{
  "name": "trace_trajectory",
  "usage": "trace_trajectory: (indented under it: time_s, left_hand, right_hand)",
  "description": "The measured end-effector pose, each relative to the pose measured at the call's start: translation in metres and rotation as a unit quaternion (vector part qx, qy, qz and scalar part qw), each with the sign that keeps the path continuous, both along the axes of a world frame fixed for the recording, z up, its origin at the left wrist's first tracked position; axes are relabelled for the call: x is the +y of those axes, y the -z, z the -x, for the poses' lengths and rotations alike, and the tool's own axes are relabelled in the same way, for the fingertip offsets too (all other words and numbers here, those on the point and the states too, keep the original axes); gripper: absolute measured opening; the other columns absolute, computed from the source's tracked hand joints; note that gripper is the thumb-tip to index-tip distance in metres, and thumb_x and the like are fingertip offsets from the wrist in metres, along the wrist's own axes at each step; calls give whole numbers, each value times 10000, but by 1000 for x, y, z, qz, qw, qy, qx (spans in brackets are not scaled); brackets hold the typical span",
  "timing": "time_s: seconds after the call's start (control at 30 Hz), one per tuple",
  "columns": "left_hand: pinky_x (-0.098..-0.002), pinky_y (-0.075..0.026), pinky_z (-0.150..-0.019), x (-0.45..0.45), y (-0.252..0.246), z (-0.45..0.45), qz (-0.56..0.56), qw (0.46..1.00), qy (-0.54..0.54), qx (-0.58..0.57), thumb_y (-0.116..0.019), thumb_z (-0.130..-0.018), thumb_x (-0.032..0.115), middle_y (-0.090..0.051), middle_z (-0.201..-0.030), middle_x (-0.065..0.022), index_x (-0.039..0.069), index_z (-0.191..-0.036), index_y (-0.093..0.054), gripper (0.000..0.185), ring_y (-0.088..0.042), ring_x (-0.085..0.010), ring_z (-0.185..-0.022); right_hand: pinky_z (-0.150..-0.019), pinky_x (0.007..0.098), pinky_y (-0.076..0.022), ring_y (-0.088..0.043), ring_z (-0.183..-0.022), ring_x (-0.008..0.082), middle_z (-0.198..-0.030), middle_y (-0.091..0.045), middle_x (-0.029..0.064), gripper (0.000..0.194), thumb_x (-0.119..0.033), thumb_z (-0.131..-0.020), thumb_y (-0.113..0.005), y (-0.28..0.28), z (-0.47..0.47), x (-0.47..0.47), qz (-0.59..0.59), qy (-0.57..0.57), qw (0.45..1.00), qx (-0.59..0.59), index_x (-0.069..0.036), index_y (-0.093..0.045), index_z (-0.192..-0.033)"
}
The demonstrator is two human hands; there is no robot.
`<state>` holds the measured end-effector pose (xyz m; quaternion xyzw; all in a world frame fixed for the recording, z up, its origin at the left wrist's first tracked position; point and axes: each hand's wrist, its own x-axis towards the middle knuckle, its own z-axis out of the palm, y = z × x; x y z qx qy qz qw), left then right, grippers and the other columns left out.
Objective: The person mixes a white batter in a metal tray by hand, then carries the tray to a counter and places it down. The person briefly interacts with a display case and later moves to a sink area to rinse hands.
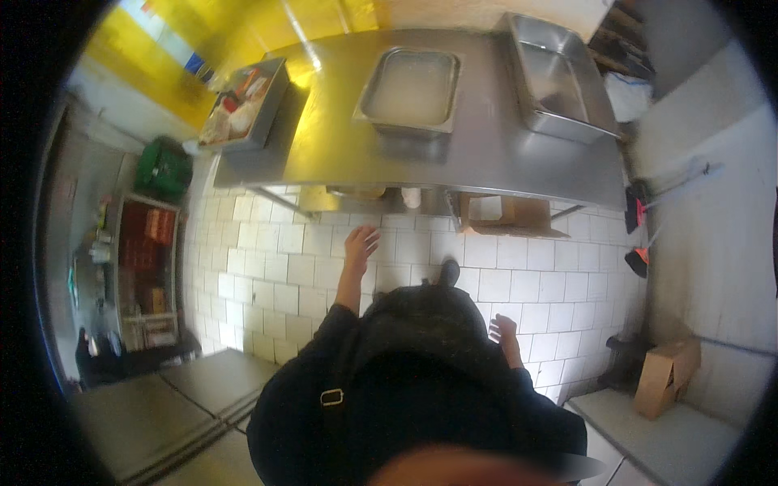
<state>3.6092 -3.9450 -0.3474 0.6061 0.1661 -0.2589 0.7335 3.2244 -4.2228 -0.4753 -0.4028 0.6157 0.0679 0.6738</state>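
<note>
My left hand (363, 246) hangs empty over the tiled floor, fingers apart, short of the front edge of a stainless steel table (480, 161). Lower and closer to my body, my right hand (503, 331) holds nothing, its fingers loosely curled but apart. On the table ahead sits a rectangular steel pan (454, 124) with pale, cloudy contents (413, 88). A deep steel pan (568, 127) stands at the table's right end. To the left, a grey tub (275, 103) is filled with mixed items, some of them bagged, too blurred to name.
Under the table lies an open cardboard box (523, 219). Brooms or brushes with an orange head (637, 262) lean by the right wall. At left are a green crate (163, 169) and a shelf unit (176, 267). Another cardboard box (665, 376) rests on a grey surface (687, 428) behind right.
</note>
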Motion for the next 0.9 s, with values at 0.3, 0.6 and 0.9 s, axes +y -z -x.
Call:
trace_trajectory:
  time_s: [0.3, 0.6, 0.9]
  left_hand:
    - [-315, -480, -765, -57, -23, -3, -32, 999, -20, -22, -562, -895, 270, -648, -1012, -39, 94, -1057, -569, 239, -624, -168, -908]
    - [-296, -478, -739, -48, -32, -47, 52, 992, -107, -35, -519, -923, 223, -642, -1014, -34, 85, -1028, -581, 184, -616, -159, -865]
    - [-322, -485, -764, 37, -25, -134, 32, 967, -251, -27, -517, -915, 198, -634, -1045, -72, 57, -1068, -550, 210, -622, -192, -900]
  right_hand:
    - [-829, 383, -467, -584, -1024, 246, -1172, -580, 125, 427, -283, -898, -522, -72, -126, -108, 50, -12, 976, -212, -71, -463, -1264]
    - [-873, 359, -456, -570, -1054, 242, -1173, -565, 128, 415, -186, -904, -526, -176, -291, -145, 77, -41, 920, -381, -41, -430, -1280]
    - [-820, 367, -493, -612, -942, 225, -942, -640, 101, 327, -146, -889, -560, -198, -396, -20, -3, -158, 926, -342, -28, -512, -1190]
